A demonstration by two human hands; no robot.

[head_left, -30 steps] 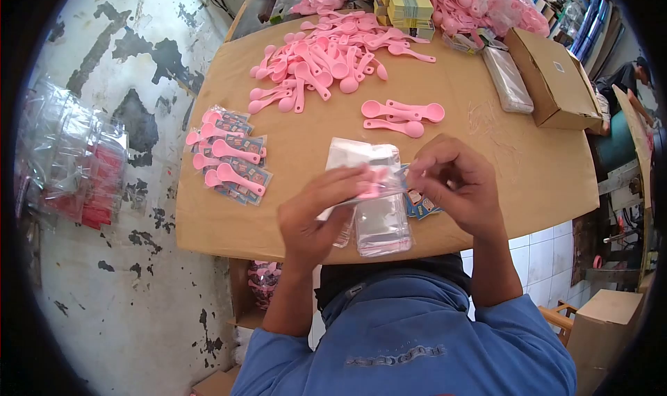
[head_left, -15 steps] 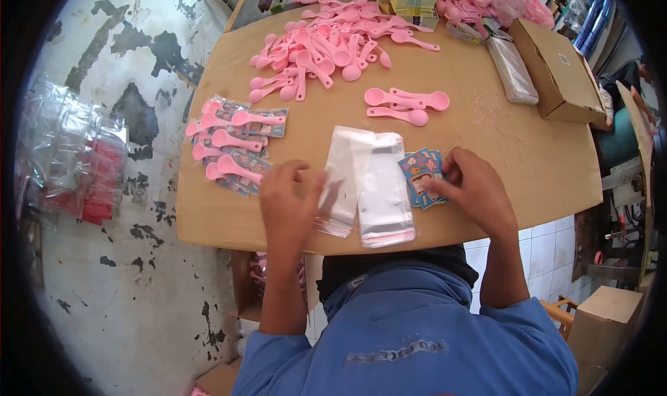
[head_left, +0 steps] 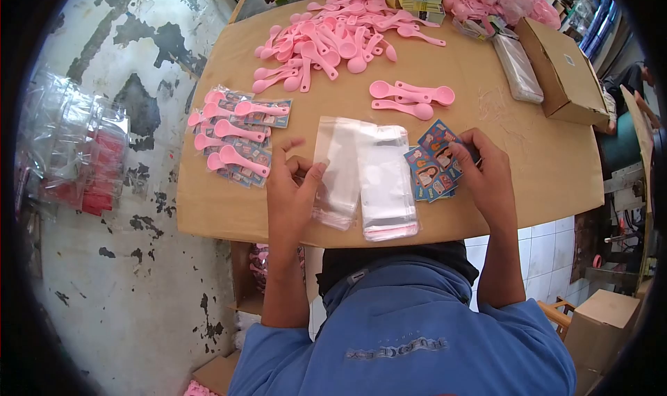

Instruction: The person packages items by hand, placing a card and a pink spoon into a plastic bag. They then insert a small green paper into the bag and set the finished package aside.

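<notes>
One blue card [head_left: 437, 135] is pinched in the right hand [head_left: 488, 177], while the left hand [head_left: 292, 190] half-curls its fingers by a clear bag [head_left: 339, 170], whether gripping I cannot tell.

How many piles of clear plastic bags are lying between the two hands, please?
2: the left pile beside the left hand, and the right pile beside the blue cards. Individual bags underneath may be hidden.

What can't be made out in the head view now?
Head view:
Cards: print too small; lower ones covered by upper.
Left bag: edge partly covered by left hand.
Carton: contents hidden by its walls.
Box below: partly hidden by table.
Person: cut off by dark right edge.
</notes>
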